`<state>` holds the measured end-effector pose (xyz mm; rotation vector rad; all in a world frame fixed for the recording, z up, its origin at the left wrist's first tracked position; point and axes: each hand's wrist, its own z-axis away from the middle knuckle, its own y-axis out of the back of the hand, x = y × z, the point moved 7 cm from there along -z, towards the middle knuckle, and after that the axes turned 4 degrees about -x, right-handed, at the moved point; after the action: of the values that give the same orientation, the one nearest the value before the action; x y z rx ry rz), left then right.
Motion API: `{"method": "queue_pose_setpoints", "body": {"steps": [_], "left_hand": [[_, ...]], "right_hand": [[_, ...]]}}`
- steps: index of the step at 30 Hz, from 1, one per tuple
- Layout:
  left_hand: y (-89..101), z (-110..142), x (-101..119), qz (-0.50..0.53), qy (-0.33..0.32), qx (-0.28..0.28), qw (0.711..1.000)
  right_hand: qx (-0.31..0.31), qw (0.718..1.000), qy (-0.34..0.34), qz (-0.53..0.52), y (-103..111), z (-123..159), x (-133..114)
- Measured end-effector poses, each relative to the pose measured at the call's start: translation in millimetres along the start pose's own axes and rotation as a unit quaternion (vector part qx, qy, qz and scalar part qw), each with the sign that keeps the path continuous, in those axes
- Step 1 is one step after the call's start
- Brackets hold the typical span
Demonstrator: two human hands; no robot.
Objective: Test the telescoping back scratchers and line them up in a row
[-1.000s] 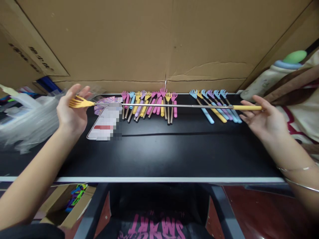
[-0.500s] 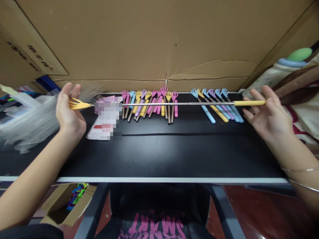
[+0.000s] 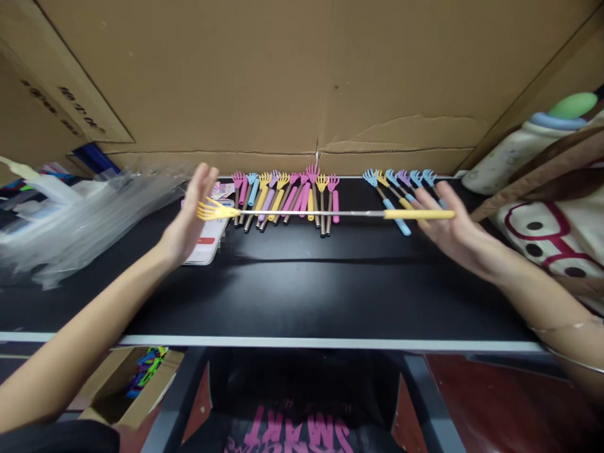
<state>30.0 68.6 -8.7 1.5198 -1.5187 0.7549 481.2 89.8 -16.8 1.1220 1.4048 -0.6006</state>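
Observation:
A yellow telescopic back scratcher hangs level above the black table. Its claw head presses into the palm of my left hand, whose fingers are stretched upward. Its yellow handle lies across the flat, spread fingers of my right hand. Neither hand curls around it; the rod is caught between the two palms. Behind it, a group of several pink, yellow, blue and purple back scratchers lies on the table, and a smaller group lies to the right.
A white card or phone lies under my left hand. Clear plastic bags are piled at the left. Cardboard walls the back. A printed bag stands at the right. Below the table edge sits a small box.
Both hands have moved inward toward each other, and the back scratcher between them has become much shorter. The rod has also dropped slightly.

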Motion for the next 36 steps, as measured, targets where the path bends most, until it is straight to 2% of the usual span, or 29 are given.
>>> {"method": "queue_pose_setpoints", "body": {"steps": [2,5,11,15,17,21,24,26,30,36], "left_hand": [[-26.3,5.1,-0.1,-0.021,0.001,-0.087,0.996],[-44.9,11.2,3.4,-0.075,-0.012,-0.151,0.986],[-59.0,9.6,22.0,-0.1,-0.053,-0.194,0.974],[-83.6,9.6,28.8,-0.093,-0.051,-0.223,0.969],[-92.3,10.4,29.2,-0.082,-0.043,-0.228,0.969],[-91.7,11.0,24.7,-0.087,-0.005,-0.207,0.974],[-85.5,8.6,24.5,-0.099,0.02,-0.186,0.977],[-83.3,4.9,28.8,-0.11,0.024,-0.179,0.977],[-86.0,-4.4,44.0,-0.122,0.006,-0.191,0.974],[-99.6,-9.9,51.2,-0.131,0.003,-0.213,0.968]], "right_hand": [[-0.061,0.998,-0.021,0.02,-20.7,0.2,3.5],[-0.077,0.996,-0.004,0.042,-29.0,0.0,0.7],[-0.047,0.996,0.051,0.057,-23.5,-3.5,-9.0],[-0.098,0.987,0.083,0.1,-48.5,-7.1,-18.9],[-0.096,0.984,0.098,0.11,-58.8,-8.2,-26.2],[-0.083,0.985,0.113,0.097,-65.7,-7.9,-34.5],[-0.072,0.99,0.086,0.082,-61.9,-9.2,-30.1],[-0.041,0.994,0.067,0.074,-55.0,-11.4,-27.1],[0.031,0.998,0.023,0.039,-40.2,-16.9,-23.9],[0.069,0.997,-0.024,-0.038,-33.0,-27.9,-31.6]]}}
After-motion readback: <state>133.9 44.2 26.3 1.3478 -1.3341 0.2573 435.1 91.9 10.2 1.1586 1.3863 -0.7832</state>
